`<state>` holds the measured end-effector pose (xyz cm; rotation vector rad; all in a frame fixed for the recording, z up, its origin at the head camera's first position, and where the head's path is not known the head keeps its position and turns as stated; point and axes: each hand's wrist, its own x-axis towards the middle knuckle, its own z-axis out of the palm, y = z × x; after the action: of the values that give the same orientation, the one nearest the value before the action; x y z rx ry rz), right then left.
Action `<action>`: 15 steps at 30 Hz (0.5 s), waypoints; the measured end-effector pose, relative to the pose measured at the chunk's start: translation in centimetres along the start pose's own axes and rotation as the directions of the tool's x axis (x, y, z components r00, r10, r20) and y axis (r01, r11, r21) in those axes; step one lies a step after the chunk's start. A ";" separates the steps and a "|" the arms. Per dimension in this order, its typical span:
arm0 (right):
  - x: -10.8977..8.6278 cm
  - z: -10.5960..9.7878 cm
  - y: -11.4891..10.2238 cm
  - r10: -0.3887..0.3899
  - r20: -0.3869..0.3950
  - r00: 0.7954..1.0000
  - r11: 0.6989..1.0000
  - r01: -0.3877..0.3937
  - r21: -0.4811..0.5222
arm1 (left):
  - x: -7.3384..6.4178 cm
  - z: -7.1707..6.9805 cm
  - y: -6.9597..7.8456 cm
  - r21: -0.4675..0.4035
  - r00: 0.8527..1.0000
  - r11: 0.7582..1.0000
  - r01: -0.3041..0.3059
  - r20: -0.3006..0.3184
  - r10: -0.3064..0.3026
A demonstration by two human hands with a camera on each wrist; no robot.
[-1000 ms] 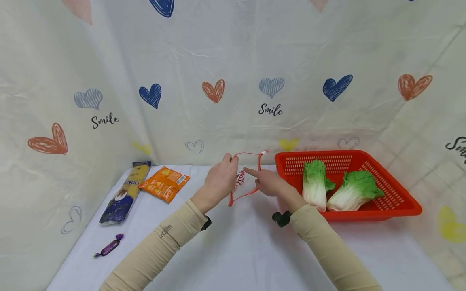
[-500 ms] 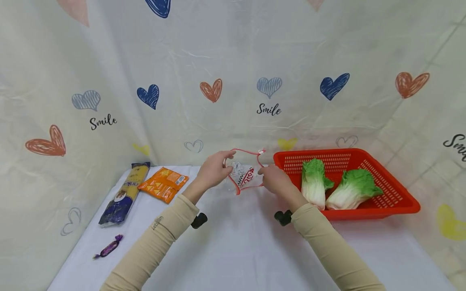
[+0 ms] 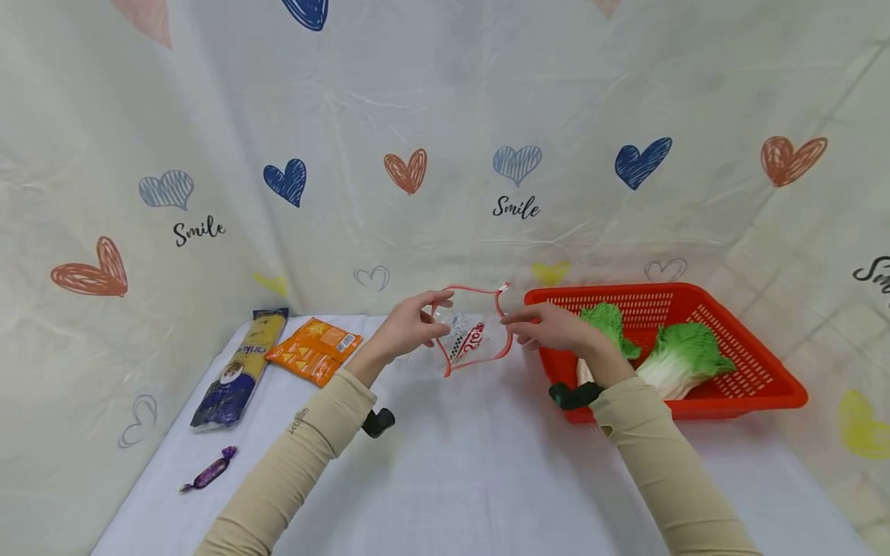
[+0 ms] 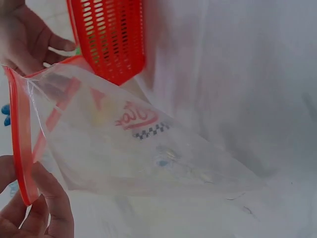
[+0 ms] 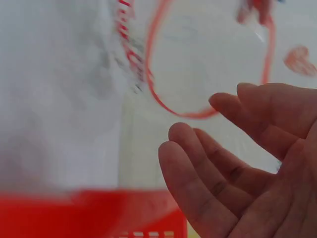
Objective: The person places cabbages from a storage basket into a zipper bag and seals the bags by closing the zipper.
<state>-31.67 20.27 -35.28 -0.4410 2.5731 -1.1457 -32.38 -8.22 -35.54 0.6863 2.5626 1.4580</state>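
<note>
A clear zip bag [image 3: 480, 344] with a red zip edge [image 4: 21, 134] and red lettering hangs over the middle of the table, its mouth spread wide. At its left side my left hand [image 3: 410, 324] pinches the red edge between thumb and fingers. My right hand [image 3: 552, 328] is beside the right side of the mouth, close to the basket. In the right wrist view, the right fingers [image 5: 190, 183] are loosely bent with nothing between them, and the fingertips lie right by the red rim. Through the clear plastic, the bag shows only its print and creases.
A red basket [image 3: 754, 405] at right holds two Chinese cabbages [image 3: 684, 359], one partly behind my right arm. On the left lie a blue-and-yellow packet [image 3: 236, 374], an orange snack packet [image 3: 314, 351] and a purple wrapped candy [image 3: 210, 472]. A heart-print curtain [image 3: 445, 232] stands behind.
Both hands were at the bag's mouth, which has spread wider. My left hand shifted left along the edge; my right hand let go and drew back right, over the basket's near corner.
</note>
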 end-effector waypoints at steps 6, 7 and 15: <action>-1.6 -4.0 2.7 0.058 -0.164 0.985 0.991 -0.037 0.130 | -0.2 0.1 -0.1 -0.030 1.000 1.000 -0.006 0.012 0.007; -1.9 -4.5 3.3 0.077 -0.196 0.978 0.989 -0.050 0.139 | -0.2 0.2 -0.2 -0.037 1.000 0.999 -0.005 0.013 0.005; -4.0 -6.2 8.2 0.288 -0.420 0.860 0.957 -0.250 0.145 | -0.2 0.4 -0.5 -0.065 0.999 0.998 -0.010 0.031 0.012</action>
<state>-31.64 31.17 -36.92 0.2279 2.8164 -1.3675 -32.23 -8.22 -36.16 0.7095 2.4805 1.5138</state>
